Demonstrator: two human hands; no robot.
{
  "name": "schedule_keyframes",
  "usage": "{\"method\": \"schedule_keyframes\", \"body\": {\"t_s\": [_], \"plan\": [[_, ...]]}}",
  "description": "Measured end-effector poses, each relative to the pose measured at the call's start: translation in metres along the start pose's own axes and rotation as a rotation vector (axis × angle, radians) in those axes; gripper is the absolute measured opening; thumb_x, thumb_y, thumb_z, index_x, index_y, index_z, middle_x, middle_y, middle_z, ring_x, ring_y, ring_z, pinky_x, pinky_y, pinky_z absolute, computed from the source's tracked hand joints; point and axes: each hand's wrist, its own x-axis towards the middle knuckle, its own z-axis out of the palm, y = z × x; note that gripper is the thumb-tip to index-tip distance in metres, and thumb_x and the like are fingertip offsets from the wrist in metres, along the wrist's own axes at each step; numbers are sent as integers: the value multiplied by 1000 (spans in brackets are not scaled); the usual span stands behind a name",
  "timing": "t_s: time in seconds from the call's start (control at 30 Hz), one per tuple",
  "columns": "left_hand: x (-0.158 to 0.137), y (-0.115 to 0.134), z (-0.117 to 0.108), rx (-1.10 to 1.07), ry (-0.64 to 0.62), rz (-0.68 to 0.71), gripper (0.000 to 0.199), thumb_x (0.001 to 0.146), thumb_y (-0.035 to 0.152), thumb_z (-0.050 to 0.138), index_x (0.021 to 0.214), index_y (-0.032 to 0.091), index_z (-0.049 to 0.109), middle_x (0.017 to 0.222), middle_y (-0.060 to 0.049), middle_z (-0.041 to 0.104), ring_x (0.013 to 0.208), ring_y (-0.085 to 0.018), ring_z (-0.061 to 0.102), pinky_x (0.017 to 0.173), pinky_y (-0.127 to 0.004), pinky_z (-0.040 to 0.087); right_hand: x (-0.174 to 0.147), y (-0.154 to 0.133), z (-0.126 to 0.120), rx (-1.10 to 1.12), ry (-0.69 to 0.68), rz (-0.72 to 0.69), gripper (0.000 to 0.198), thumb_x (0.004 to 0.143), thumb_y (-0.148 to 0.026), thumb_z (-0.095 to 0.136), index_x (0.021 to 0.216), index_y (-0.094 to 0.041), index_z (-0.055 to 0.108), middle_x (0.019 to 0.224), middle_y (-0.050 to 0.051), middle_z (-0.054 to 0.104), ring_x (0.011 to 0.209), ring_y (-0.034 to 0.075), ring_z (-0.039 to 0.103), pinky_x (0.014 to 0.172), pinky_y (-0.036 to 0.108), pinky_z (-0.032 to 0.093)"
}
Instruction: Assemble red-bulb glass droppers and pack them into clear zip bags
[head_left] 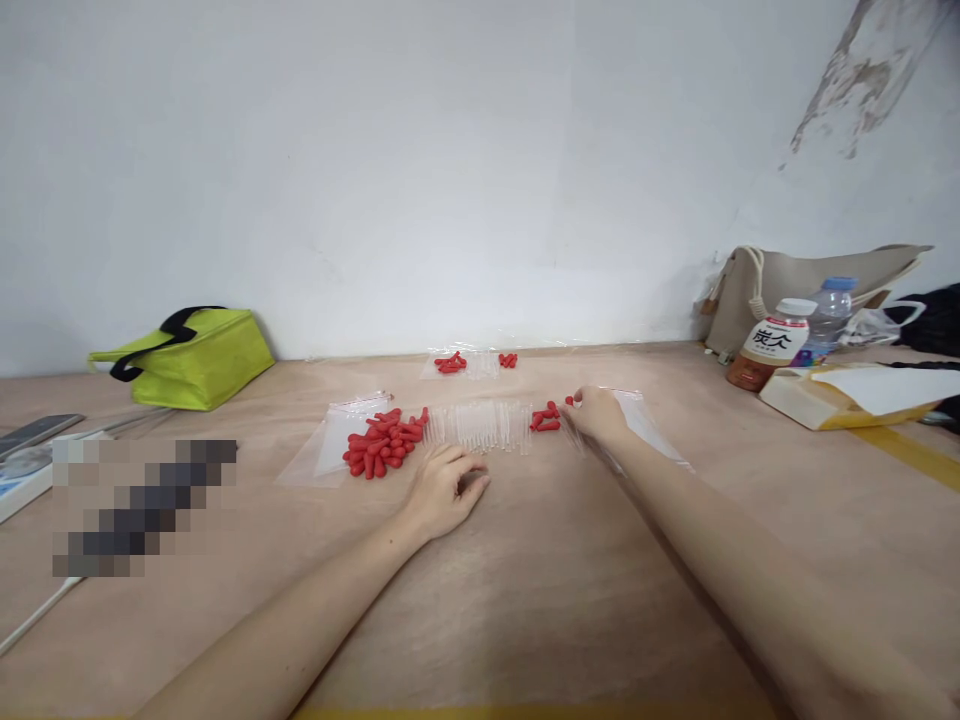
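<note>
My left hand [448, 492] rests on the table with curled fingers apart from the thumb and nothing visible between them. Just beyond it lies a row of clear thin tubes [480, 425]. A pile of red rubber bulbs [382, 443] sits to its left, partly on a clear zip bag [330, 440]. My right hand [596, 412] is closed at the fingertips, with a red rubber bulb [571, 400] showing there. Several more red bulbs [546, 418] lie left of that hand. Another clear zip bag [649, 425] is partly under the right hand and forearm.
Near the wall lies a clear bag [480, 366] with red bulbs and tubes. A lime-green bag [199, 358] stands at left. At right are a drink bottle [772, 345], a water bottle [834, 315], a beige bag [817, 270] and an open box [832, 400].
</note>
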Motion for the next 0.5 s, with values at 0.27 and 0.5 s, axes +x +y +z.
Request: {"method": "schedule_keyframes", "body": {"t_s": [0.27,0.5], "plan": [[1,2,2,108,53,-93,10,78,24,52,74,19,60,74,-2,59,76,-19,51,70,-32,36,-24,-36,1,-9,-52,-106,19,74,-36,52,79,-21,61,85,4,65,79,17,58,62,25,40],[0,-6,-6,310,137,-259,14,75,30,53,66,20,52,75,-2,57,80,-21,49,71,-33,32,-42,-85,21,-41,-161,-105,25,72,-38,53,79,-17,63,88,10,65,82,22,60,66,30,43]]}}
